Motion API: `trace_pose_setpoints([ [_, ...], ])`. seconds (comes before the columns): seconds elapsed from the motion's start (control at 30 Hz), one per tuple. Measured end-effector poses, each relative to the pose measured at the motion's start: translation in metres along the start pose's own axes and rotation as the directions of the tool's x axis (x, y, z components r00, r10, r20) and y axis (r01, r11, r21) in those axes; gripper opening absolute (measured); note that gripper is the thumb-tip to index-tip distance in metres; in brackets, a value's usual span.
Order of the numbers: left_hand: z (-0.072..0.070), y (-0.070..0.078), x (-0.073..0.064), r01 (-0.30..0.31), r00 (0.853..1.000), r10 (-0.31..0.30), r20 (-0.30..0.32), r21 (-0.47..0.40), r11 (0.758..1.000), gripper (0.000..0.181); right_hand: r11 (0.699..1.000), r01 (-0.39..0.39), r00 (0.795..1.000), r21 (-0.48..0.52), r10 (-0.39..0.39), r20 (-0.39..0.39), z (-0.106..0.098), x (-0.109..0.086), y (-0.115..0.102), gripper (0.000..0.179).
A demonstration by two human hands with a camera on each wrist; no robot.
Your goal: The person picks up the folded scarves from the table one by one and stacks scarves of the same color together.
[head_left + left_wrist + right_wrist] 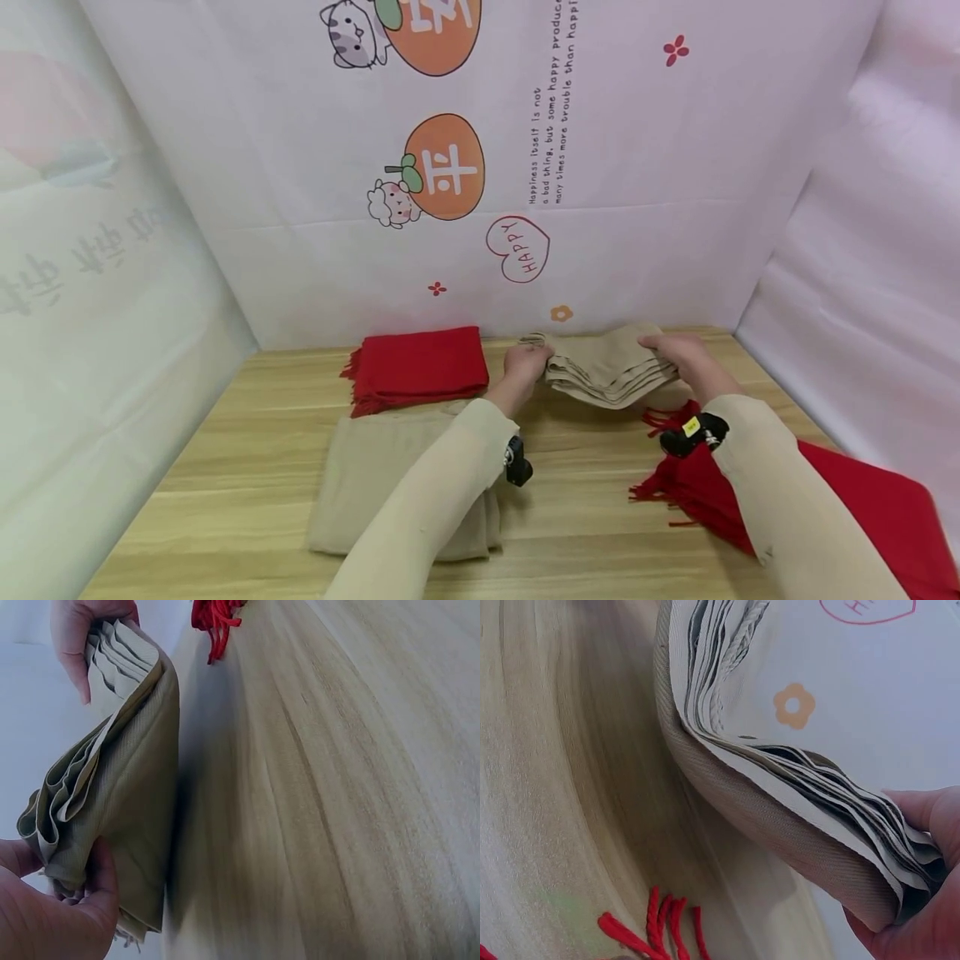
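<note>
A folded beige scarf (pixel 600 360) with many layers is held up near the back wall, its middle sagging over the wooden table. At its left end my left hand (pixel 525 363) grips the layers, thumb on one face in the left wrist view. My right hand (pixel 686 357) pinches the opposite end. In the right wrist view the stacked edges of the scarf (pixel 780 802) bend in a curve toward that hand (pixel 922 900). A short fringe hangs below the scarf's lower end in the left wrist view.
A folded red scarf (pixel 423 364) lies at the back left of the table (pixel 210 492). In front of it is a flat folded beige cloth (pixel 367 475), partly under my left sleeve. Another red scarf (pixel 862 492) with fringe spreads at the right, partly behind my right forearm. White printed sheets (pixel 637 250) enclose the table.
</note>
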State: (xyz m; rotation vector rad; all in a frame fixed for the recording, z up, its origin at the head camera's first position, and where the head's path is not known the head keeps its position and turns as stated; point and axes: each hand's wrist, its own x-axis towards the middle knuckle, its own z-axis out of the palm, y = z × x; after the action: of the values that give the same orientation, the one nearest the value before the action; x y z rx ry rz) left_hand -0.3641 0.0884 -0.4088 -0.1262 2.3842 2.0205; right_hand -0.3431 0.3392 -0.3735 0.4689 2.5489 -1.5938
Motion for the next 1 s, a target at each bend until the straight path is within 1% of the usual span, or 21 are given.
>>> trace_pose_setpoints([
  [0.13,-0.002,0.004,-0.002,0.007,0.999,-0.006,0.045,-0.024,1.000,0.026,0.999,0.034,0.999,-0.034,-0.034,0.019,-0.001,-0.002,-0.004,0.041],
  [0.17,-0.004,0.006,-0.003,0.009,0.999,-0.007,0.053,-0.032,0.999,0.026,0.998,0.044,0.999,-0.051,-0.043,0.021,-0.001,-0.003,-0.006,0.045],
  [0.27,-0.008,0.010,-0.006,0.004,0.998,-0.001,0.060,-0.041,0.999,0.022,0.995,0.060,0.998,-0.076,-0.058,0.030,-0.001,-0.007,-0.009,0.050],
  [0.37,-0.013,0.016,-0.008,-0.009,0.997,0.012,0.070,-0.047,0.999,0.017,0.995,0.067,0.997,-0.070,-0.065,0.029,-0.002,-0.011,-0.014,0.049],
  [0.4,-0.015,0.018,-0.009,-0.009,0.997,0.013,0.075,-0.049,0.999,0.017,0.996,0.065,0.998,-0.062,-0.063,0.027,-0.002,-0.013,-0.015,0.045],
  [0.47,-0.019,0.020,-0.011,-0.008,0.996,0.013,0.083,-0.057,0.998,0.016,0.996,0.066,0.998,-0.053,-0.065,0.027,-0.002,-0.017,-0.017,0.043],
  [0.63,-0.028,0.025,-0.014,-0.020,0.995,0.026,0.100,-0.059,0.998,0.018,0.996,0.080,0.996,-0.046,-0.079,0.032,-0.001,-0.025,-0.024,0.043],
  [0.73,-0.033,0.027,-0.016,-0.040,0.993,0.044,0.106,-0.035,0.999,0.021,0.995,0.095,0.995,-0.033,-0.094,0.033,-0.001,-0.029,-0.027,0.042],
  [0.83,-0.038,0.028,-0.016,-0.054,0.992,0.053,0.115,0.005,0.999,0.022,0.993,0.104,0.994,-0.047,-0.102,0.047,0.000,-0.034,-0.031,0.042],
  [0.9,-0.043,0.030,-0.018,-0.062,0.990,0.058,0.128,0.031,0.998,0.023,0.992,0.112,0.992,-0.057,-0.108,0.061,0.000,-0.038,-0.033,0.042],
  [1.0,-0.050,0.033,-0.020,-0.071,0.986,0.064,0.154,0.044,0.997,0.024,0.990,0.123,0.990,-0.061,-0.119,0.071,0.002,-0.044,-0.036,0.043],
])
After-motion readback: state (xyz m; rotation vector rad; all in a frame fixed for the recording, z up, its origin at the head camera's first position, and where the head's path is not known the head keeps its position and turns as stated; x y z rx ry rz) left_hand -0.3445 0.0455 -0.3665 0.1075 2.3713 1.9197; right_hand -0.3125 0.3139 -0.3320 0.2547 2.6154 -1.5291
